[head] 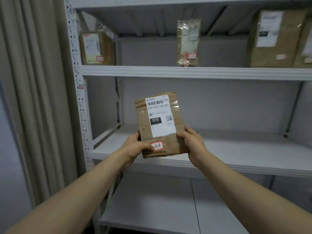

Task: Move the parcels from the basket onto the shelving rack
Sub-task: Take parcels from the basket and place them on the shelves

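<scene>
A brown taped parcel [170, 132] with a white shipping label and a small red-edged sticker stands upright in front of the white shelving rack [185, 72]. My left hand [135, 146] grips its lower left edge, thumb over the sticker. On the other side, my right hand [190, 141] grips the lower right edge. The parcel is held just above the front lip of the middle shelf [236, 149]. The basket is out of view.
On the upper shelf stand a brown box [97, 48] at the left, a thin taped parcel [188, 43] in the middle and larger cartons [276, 39] at the right. A beige curtain [37, 92] hangs left of the rack. A lower shelf [152, 208] lies below.
</scene>
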`<action>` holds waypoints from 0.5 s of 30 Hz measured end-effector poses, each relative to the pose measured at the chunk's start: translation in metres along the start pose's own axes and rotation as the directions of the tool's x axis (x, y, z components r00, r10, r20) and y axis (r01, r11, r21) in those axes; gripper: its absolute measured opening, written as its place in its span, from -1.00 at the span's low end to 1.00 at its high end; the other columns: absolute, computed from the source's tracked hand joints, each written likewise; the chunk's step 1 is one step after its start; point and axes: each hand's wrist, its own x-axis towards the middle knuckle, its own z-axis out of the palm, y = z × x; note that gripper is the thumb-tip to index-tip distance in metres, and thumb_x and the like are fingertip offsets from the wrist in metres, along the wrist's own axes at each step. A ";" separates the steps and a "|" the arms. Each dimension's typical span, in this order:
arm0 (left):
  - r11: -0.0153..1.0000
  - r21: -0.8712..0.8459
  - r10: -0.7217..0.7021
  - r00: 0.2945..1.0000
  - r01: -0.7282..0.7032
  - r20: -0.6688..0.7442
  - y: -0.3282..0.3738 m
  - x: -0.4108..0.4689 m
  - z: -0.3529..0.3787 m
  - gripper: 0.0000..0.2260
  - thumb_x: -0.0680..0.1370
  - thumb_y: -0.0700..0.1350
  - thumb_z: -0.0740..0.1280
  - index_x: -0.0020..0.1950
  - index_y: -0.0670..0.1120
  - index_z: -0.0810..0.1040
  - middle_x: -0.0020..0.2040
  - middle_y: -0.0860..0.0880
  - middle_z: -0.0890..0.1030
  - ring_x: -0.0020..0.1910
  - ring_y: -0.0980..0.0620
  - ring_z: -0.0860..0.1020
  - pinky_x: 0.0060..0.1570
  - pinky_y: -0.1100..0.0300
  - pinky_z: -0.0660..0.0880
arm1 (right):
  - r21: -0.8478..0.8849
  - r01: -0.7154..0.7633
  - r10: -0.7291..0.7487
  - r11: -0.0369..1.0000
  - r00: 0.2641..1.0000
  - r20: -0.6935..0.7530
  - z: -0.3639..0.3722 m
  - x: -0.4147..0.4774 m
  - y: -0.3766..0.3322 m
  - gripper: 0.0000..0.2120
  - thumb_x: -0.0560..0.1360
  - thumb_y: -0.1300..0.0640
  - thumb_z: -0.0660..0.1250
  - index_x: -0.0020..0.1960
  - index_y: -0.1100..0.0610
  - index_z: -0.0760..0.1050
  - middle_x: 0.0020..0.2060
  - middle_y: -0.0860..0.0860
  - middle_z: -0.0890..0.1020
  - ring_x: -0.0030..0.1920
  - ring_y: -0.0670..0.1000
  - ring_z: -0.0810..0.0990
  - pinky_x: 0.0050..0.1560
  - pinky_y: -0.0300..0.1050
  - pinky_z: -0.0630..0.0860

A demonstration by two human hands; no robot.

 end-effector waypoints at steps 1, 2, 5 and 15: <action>1.000 -0.010 0.015 1.000 -0.015 0.012 0.009 0.002 0.018 -0.60 0.33 -0.47 0.40 0.01 -0.06 0.50 0.00 -0.07 0.63 0.00 -0.04 0.59 0.03 0.13 0.53 | 0.012 0.020 -0.020 1.000 1.000 -0.011 -0.018 0.000 -0.010 -0.77 0.47 0.28 0.29 0.01 0.03 0.61 -0.05 -0.03 0.69 0.01 0.04 0.60 0.14 0.03 0.53; 0.999 -0.018 0.032 0.999 -0.031 0.026 0.018 0.004 0.036 -0.59 0.32 -0.47 0.41 0.02 -0.06 0.50 0.02 -0.09 0.63 0.01 -0.07 0.59 0.07 0.04 0.53 | 0.021 0.042 -0.041 0.999 0.999 -0.022 -0.036 0.001 -0.020 -0.76 0.46 0.29 0.29 0.02 0.04 0.61 -0.05 -0.03 0.69 -0.01 0.03 0.60 0.10 0.00 0.52; 0.996 -0.013 0.090 0.993 -0.089 0.071 0.044 0.011 0.091 -0.50 0.24 -0.40 0.44 0.13 -0.08 0.52 0.09 -0.15 0.62 0.08 -0.15 0.59 0.06 -0.10 0.52 | 0.033 0.103 -0.101 0.994 0.992 -0.070 -0.089 0.000 -0.054 -0.71 0.45 0.31 0.23 -0.02 0.02 0.63 -0.09 -0.05 0.70 -0.08 0.00 0.58 -0.04 -0.09 0.50; 0.951 -0.024 0.308 0.942 -0.307 0.130 0.117 0.032 0.254 -0.58 0.40 -0.50 0.34 0.15 -0.13 0.54 0.02 -0.10 0.64 -0.04 -0.04 0.61 -0.16 0.22 0.57 | 0.035 0.368 -0.351 0.929 0.908 -0.230 -0.234 -0.013 -0.148 -0.66 0.51 0.35 0.23 0.16 0.00 0.51 -0.02 -0.03 0.63 -0.06 -0.05 0.57 -0.11 -0.18 0.52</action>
